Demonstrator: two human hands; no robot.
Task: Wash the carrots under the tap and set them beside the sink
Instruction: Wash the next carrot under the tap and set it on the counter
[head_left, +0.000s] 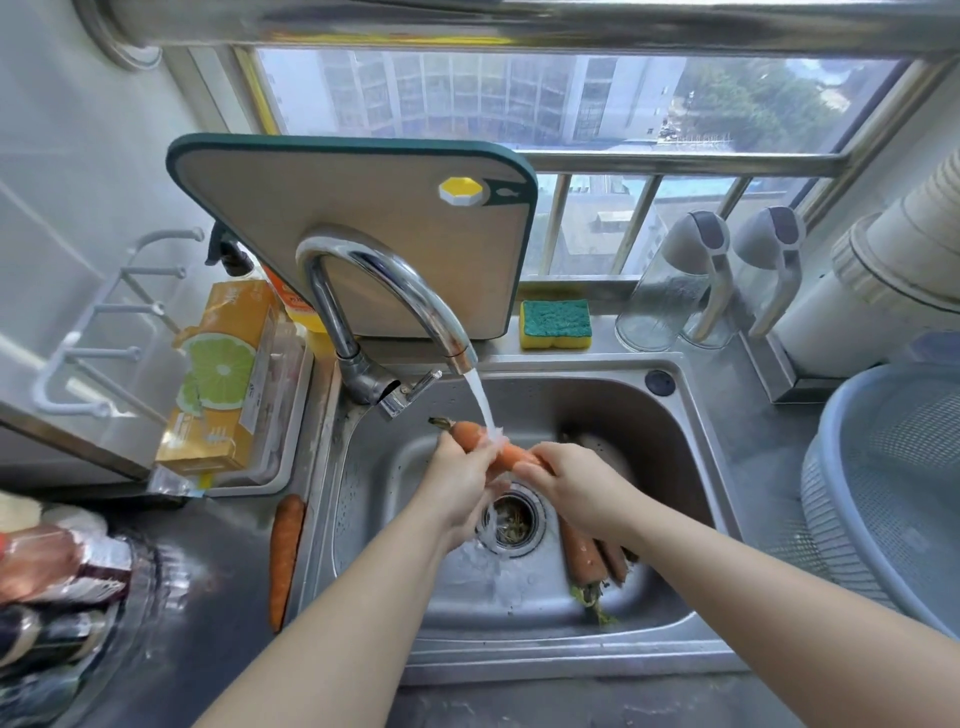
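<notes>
Water runs from the chrome tap onto an orange carrot held over the steel sink. My left hand grips its thick stem end and my right hand grips its thin end. Two more carrots lie on the sink floor right of the drain, partly hidden by my right forearm. One long carrot lies on the counter just left of the sink rim.
A cutting board leans behind the tap. A sponge sits on the sill, two glass jugs to its right. An orange box stands left, a blue colander basin right, bottles at the near left.
</notes>
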